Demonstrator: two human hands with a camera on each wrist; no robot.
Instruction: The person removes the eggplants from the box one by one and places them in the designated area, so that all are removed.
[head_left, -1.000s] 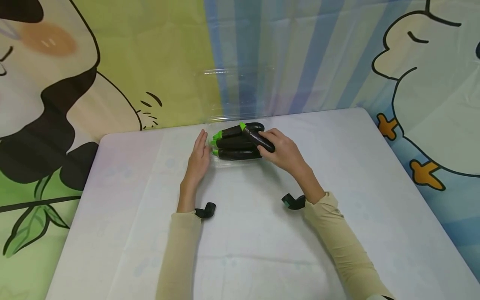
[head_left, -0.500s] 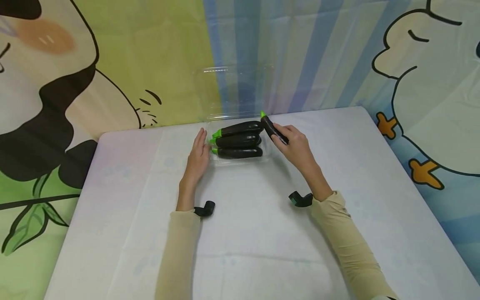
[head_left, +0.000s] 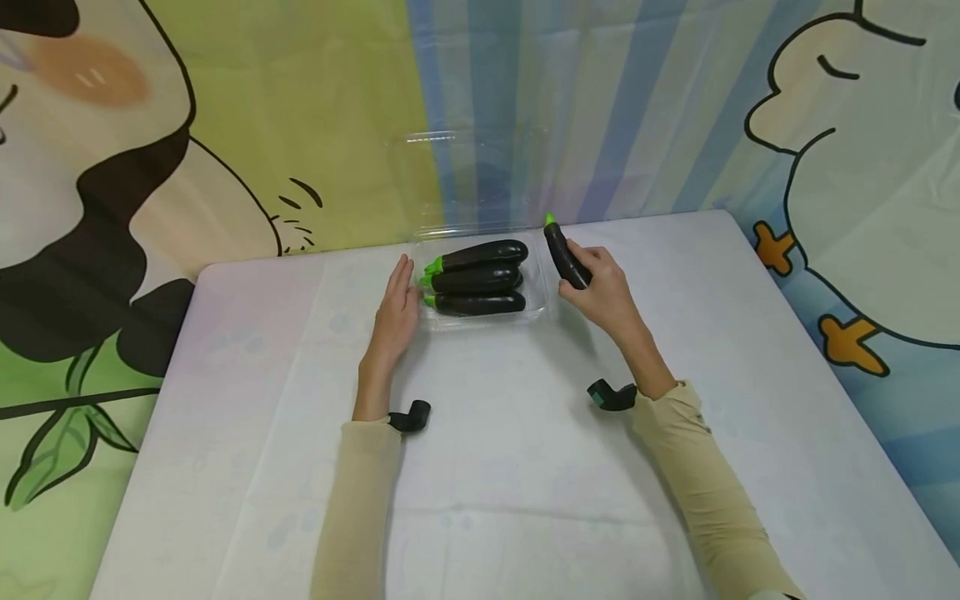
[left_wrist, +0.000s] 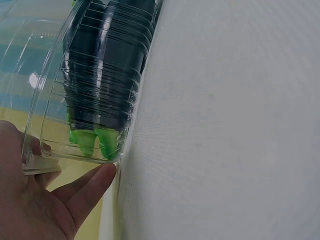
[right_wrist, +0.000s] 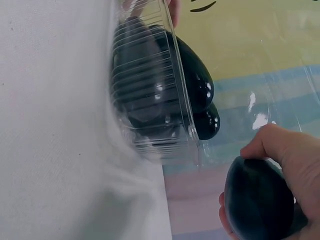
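Note:
My right hand (head_left: 606,290) grips an eggplant (head_left: 564,254) just right of a clear plastic clamshell box (head_left: 534,308), its green stem end pointing away from me. The same held eggplant (right_wrist: 259,200) shows its rounded dark end in the right wrist view. Inside the box lie several more eggplants (head_left: 480,279), side by side, with green stems to the left. My left hand (head_left: 395,312), fingers straight, rests against the box's left end. In the left wrist view its fingertips (left_wrist: 106,172) touch the clear wall near the green stems (left_wrist: 97,142).
The box's clear lid (head_left: 472,179) stands raised at the back against a striped cloth backdrop (head_left: 630,100). A white cloth covers the table (head_left: 495,467), whose far edge runs just behind the box. Black camera mounts (head_left: 611,396) sit at both wrists.
My right hand has lifted the eggplant off the others and carried it to the right, out past the box's right end. The left hand has stayed at the box.

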